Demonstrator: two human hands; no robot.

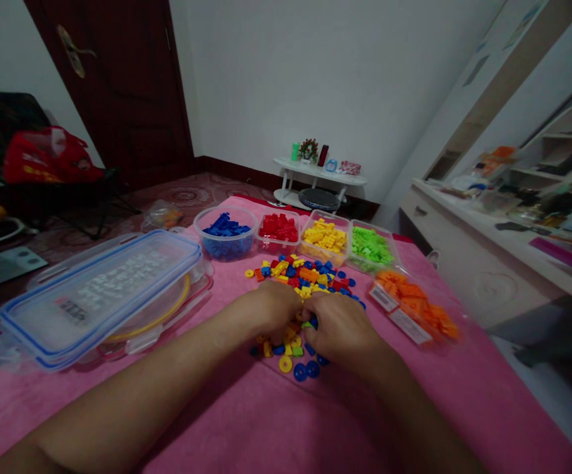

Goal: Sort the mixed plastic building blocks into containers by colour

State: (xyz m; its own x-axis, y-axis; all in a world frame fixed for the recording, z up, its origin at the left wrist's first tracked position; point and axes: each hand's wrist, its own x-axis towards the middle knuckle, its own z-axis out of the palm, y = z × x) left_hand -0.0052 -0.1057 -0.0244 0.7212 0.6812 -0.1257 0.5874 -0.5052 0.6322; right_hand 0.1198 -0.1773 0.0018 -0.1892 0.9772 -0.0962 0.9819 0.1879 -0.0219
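A mixed pile of small plastic building blocks (310,273), in yellow, blue, red, orange and green, lies on the pink cloth (266,421). My left hand (276,306) reaches into its near part, the fingers curled down and mostly hidden. Right beside it, my right hand (338,324) is closed, thumb bent toward the fingers. The two hands meet over the blocks; whatever the fingertips grip is too small or covered to make out. Round pieces, among them a yellow ring (286,364) and a blue wheel (300,372), lie just in front of them.
Behind the pile stand tubs of blue (226,247), red (278,245), yellow (324,253) and green blocks (370,262). An orange-filled box (414,313) sits right. Stacked plastic lids (103,296) lie left. A white cabinet (488,250) flanks the table.
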